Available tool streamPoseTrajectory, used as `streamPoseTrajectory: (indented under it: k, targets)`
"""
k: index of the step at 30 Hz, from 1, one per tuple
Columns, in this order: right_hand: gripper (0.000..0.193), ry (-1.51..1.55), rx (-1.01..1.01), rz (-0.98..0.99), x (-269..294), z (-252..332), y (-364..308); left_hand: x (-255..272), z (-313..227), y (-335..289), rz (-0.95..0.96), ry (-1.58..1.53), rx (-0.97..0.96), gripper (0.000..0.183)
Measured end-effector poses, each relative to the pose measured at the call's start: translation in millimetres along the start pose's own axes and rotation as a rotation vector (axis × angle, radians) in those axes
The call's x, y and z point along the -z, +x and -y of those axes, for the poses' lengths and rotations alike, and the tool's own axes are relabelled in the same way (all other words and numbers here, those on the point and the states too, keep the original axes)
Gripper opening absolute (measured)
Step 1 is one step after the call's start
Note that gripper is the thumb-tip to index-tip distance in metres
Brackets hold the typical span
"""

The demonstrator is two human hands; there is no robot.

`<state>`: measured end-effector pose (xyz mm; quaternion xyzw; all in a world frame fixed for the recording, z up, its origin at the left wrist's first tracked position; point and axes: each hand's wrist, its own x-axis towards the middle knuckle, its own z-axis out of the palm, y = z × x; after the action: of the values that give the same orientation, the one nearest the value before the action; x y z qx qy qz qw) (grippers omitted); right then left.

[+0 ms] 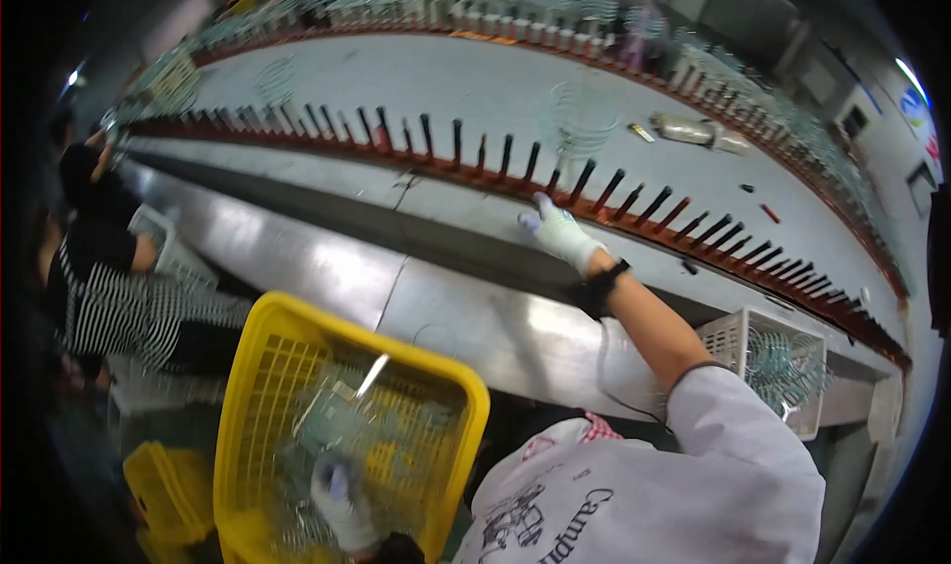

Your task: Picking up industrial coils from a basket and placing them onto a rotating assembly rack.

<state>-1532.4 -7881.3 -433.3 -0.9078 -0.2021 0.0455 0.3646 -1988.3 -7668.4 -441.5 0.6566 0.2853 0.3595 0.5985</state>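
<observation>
Inside the yellow basket (381, 338), the gloved left hand (342, 505) is down among clear pieces (332, 420); it is blurry, so I cannot tell if it pinches one; up at the bench (376, 79), the gloved right hand (563, 234) is a bit spread, just beside a row of dark sticks (582, 182).

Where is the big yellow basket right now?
The yellow basket sits lower left in the head view, beside the metal bench, the gloved left hand inside it.
</observation>
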Motion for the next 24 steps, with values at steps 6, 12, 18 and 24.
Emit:
streamPoseTrajectory:
  k: [6,12,18,24]
  targets:
    - [0.059,0.279,0.861,0.366,29,19,-160,-100,-52,-26,0.188,-0.124,0.092,0.022]
    - [0.047,0.066,0.860,0.277,63,-45,-200,-179,-59,-52,0.490,-0.130,0.185,0.018]
    - [0.031,-0.132,0.661,0.228,70,-111,-226,-233,-70,-84,0.591,0.044,0.145,0.026]
    - [0.035,0.485,0.382,0.337,92,-159,-267,-252,-81,-113,0.376,0.192,-0.212,0.034]
